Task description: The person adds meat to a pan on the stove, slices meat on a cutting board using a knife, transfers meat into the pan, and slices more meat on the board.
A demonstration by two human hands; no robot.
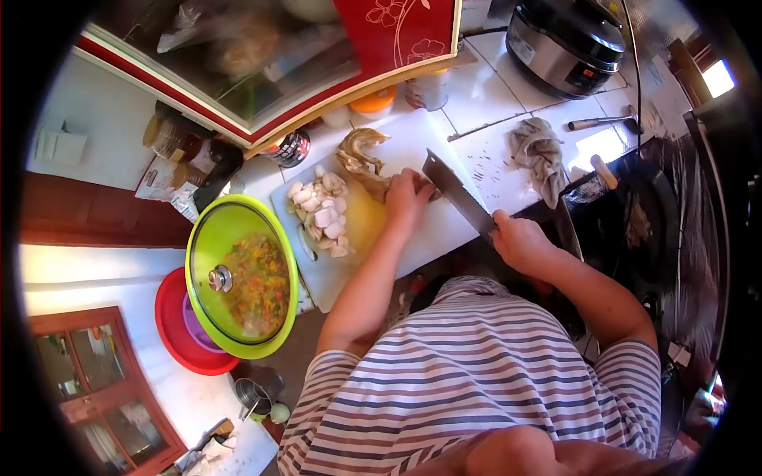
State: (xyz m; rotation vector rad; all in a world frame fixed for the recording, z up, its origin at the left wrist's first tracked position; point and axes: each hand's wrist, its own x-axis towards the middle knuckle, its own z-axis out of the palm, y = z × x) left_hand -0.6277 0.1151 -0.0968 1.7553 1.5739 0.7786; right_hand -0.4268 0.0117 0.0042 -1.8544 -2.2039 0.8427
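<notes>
My right hand [524,244] is closed around the handle of a cleaver [459,194], whose broad blade slants up and left over the cutting board [429,246]. Close to the blade, my left hand [409,198] has its fingers curled down on the near end of a brown, wrinkled leafy vegetable [361,156], which looks pickled. The fingertips are partly hidden. Left of it, a heap of pale sliced pieces [321,213] lies on the board. Whether the blade's edge touches anything is not clear.
A green basin [292,297] with a glass lid over mixed food stands at the left, above a red basin [168,321]. A grey cloth [538,155], a rice cooker [567,47] and a dark stove [611,202] are at the right. A red-framed cabinet [397,47] overhangs the counter.
</notes>
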